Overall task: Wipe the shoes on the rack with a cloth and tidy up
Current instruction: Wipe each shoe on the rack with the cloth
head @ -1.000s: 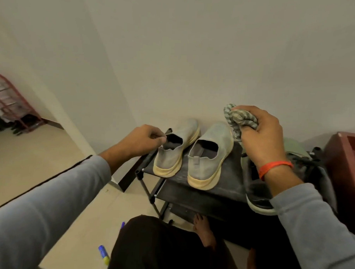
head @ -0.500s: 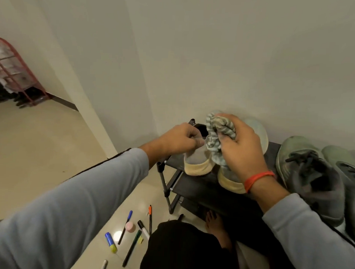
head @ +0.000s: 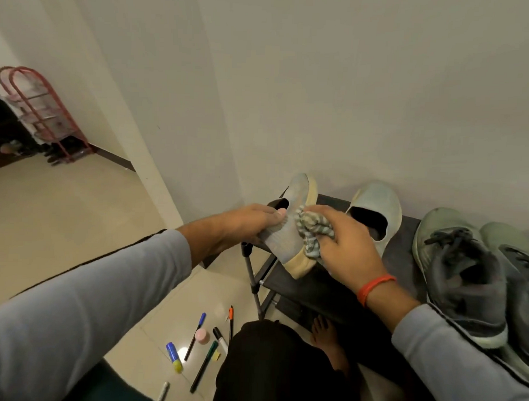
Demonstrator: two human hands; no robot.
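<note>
Up off the rack (head: 287, 283), the grey shoe (head: 286, 231) is turned on its side, its cream sole facing right and its toe pointing toward the wall. The left hand (head: 250, 222) is clamped on the heel end, with the thumb lying across the grey upper near the opening and the other fingers tucked behind the shoe, out of sight. The right hand (head: 345, 248) is closed around a bunched striped cloth (head: 311, 232), which presses against the shoe's side just by the sole, touching it. Most of the cloth is buried in the fist; only a knot of folds shows between thumb and fingers. A red band (head: 374, 288) circles the right wrist.

The matching shoe (head: 374, 210) rests on the rack's top shelf, just to the right, partly covered by the right hand. Further right sit two dark laced sneakers (head: 464, 273), the far one cut off by the frame edge and the right sleeve. The rack's lower shelves are dark and hard to make out. A bare foot (head: 324, 331) shows beneath the rack's front. Several pens (head: 205, 366) and a glue stick (head: 174, 353) lie scattered on the floor to the left. A red trolley (head: 41, 114) stands well away in the far room, blurred.
</note>
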